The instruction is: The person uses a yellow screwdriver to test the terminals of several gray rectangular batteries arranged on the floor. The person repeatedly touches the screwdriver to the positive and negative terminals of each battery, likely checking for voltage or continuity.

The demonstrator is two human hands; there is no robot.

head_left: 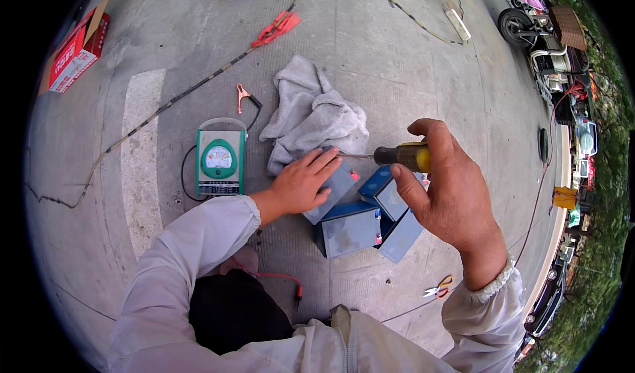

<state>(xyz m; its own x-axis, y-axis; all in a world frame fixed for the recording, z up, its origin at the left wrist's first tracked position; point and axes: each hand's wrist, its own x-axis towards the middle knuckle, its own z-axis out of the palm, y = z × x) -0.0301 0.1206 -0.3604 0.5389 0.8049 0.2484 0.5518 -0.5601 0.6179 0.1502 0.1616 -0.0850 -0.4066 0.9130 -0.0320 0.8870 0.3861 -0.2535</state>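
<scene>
My left hand (301,183) lies flat with its fingers stretched out over a blue-grey box-shaped battery (338,186), which has a red spot near one corner. In my right hand (456,194) is a screwdriver (400,156) with a black and yellow handle. Its shaft points left, and the tip is at the battery's far edge beside my left fingertips; exact contact cannot be made out. Three more blue batteries (350,233) sit close together to the right, partly under my right hand. A crumpled grey towel (314,118) lies just beyond the batteries.
Left of the batteries stands a green and white battery tester (220,158) with a copper clamp (242,99). Scissors (440,287) lie at the near right. A patched cable (165,105) crosses the floor toward a power strip (458,25). A red carton (78,48) stands far left.
</scene>
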